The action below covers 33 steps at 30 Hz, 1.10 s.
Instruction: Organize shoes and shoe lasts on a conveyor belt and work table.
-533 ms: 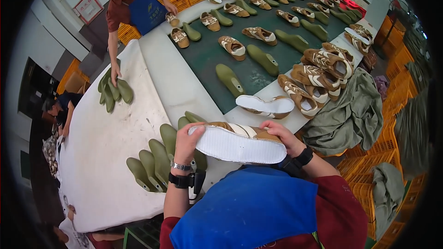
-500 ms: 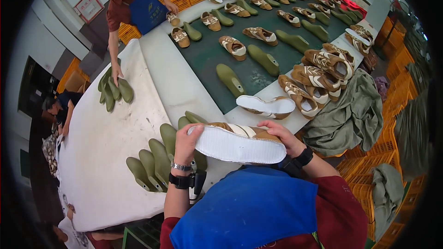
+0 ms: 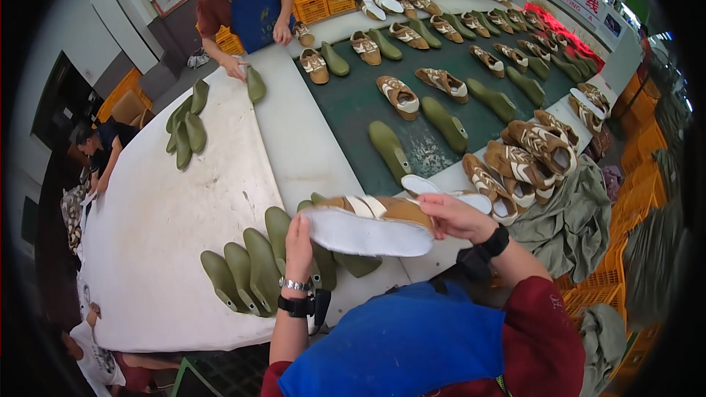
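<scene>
Fingers [image 3: 298, 232] of the left hand [image 3: 298, 251] and right hand [image 3: 468, 219] still hold a brown shoe [image 3: 373, 225] at the frame's centre, white sole [image 3: 368, 238] showing; at upper left, a co-worker's hand [image 3: 234, 68] has moved from the clustered green lasts [image 3: 195, 132] to beside a single last [image 3: 255, 86]

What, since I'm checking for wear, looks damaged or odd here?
A pale, blotchy patch marks the green surface between two shoe lasts, standing out against the plainer green around it. Whether it is wear or residue, I cannot tell.
</scene>
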Each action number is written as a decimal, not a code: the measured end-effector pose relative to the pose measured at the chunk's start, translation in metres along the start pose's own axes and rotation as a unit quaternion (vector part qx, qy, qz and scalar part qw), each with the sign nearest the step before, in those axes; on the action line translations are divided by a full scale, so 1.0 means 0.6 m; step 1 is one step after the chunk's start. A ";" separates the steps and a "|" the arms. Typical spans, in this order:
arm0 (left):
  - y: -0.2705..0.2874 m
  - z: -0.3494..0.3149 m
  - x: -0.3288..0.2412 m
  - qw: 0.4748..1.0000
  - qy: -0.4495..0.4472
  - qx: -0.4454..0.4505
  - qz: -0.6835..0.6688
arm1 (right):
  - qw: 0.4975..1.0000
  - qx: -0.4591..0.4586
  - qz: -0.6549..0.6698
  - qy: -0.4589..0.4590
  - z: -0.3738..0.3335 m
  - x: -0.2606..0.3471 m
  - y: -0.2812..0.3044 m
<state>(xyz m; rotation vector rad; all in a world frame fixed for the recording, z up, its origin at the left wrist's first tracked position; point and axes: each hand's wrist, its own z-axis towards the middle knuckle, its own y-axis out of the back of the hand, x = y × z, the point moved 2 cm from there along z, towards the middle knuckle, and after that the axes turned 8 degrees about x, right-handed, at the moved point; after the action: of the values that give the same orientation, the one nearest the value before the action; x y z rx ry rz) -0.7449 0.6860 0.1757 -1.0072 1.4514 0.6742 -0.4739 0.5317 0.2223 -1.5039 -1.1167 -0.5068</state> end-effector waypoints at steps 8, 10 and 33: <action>0.013 -0.059 0.086 0.799 -0.117 0.004 0.590 | 0.848 -0.156 -0.505 0.036 0.279 0.108 0.090; 0.012 -0.067 0.096 0.803 -0.126 -0.016 0.582 | 0.740 -0.211 -0.638 0.014 0.366 0.088 0.137; 0.025 -0.073 0.117 0.850 -0.137 -0.067 0.505 | 0.672 0.676 -0.178 0.243 -0.025 0.225 -0.305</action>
<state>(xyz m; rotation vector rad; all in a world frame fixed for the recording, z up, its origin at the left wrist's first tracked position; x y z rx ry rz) -0.7752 0.6410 0.1111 -0.1318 1.6324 1.6173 -0.5637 0.5505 0.4308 0.1856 -0.9161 -0.1661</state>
